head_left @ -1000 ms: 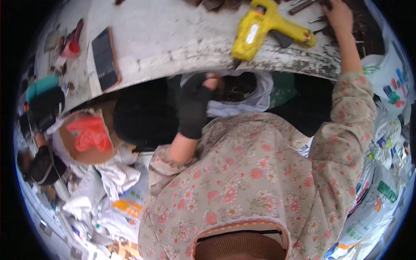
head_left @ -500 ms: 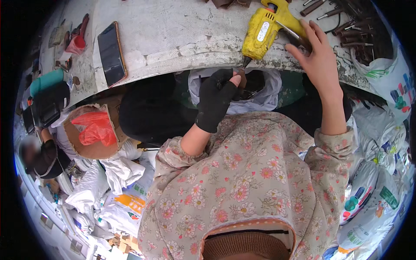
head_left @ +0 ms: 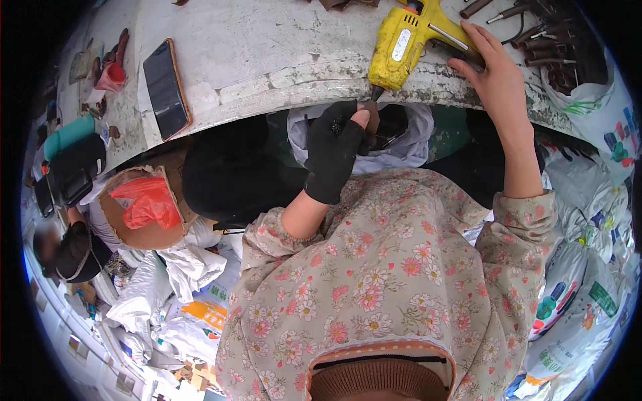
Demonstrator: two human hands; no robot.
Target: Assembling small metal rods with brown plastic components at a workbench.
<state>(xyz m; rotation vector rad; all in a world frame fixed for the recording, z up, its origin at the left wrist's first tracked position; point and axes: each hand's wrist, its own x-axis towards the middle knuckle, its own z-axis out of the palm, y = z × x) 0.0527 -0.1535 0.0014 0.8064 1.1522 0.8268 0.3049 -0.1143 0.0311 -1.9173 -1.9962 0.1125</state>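
Note:
A yellow hot glue gun [head_left: 394, 57] lies on its side at the table's front edge, its dark nozzle pointing toward me. My left hand [head_left: 333, 150], in a black fingerless glove, pinches a small flat brown piece [head_left: 372, 120] just below the nozzle tip; whether they touch is hard to tell. My right hand [head_left: 498, 87] is bare and curves around the gun's handle, thumb on the near side and fingers on the far side. Beneath the piece, an open white bag [head_left: 418, 144] with dark contents sits between my knees.
Brown tube-like pieces with metal ends [head_left: 552, 53] are heaped at the far right. A phone [head_left: 166, 87] lies on the table's left. A cardboard box [head_left: 137, 234] with a red bag stands lower left. Plastic bags [head_left: 575, 307] crowd my right. Another person [head_left: 73, 250] is at far left.
My right thumb and fingers have drawn slightly closer around the glue gun's handle. My left hand still holds the brown piece below the nozzle. The whole view has shifted a little.

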